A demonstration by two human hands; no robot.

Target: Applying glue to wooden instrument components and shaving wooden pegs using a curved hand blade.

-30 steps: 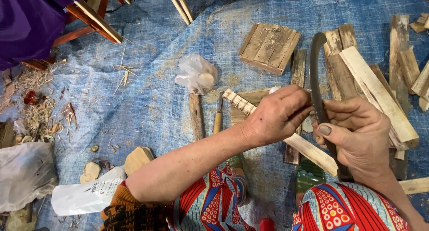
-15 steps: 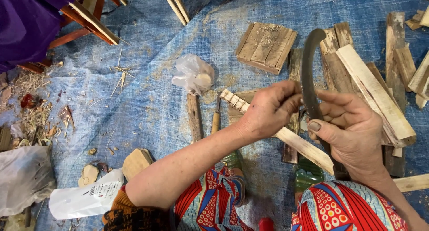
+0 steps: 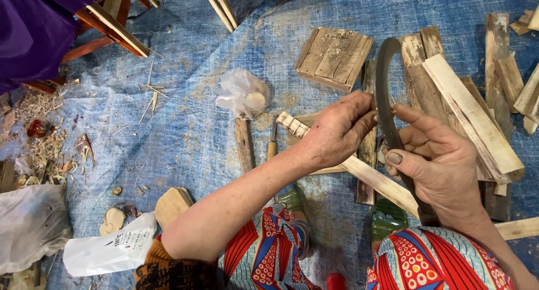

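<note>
Shifted slightly leftward since half a second ago: curved dark blade (image 3: 384, 93), upright over the pale wood strip (image 3: 359, 169), tip arcing toward the square wooden block (image 3: 334, 58). Left hand (image 3: 337, 134) left of the blade, fingertips pressed together and pinching its edge near mid-length; right hand (image 3: 441, 166) right of the blade, thumb and curled fingers closed round its lower part, forefinger stretched up to meet the metal beside the left fingertips. Left of the blade, a crumpled clear plastic bag (image 3: 242, 93) on the blue tarp (image 3: 185, 133); right of it, stacked wooden planks (image 3: 471, 116).
</note>
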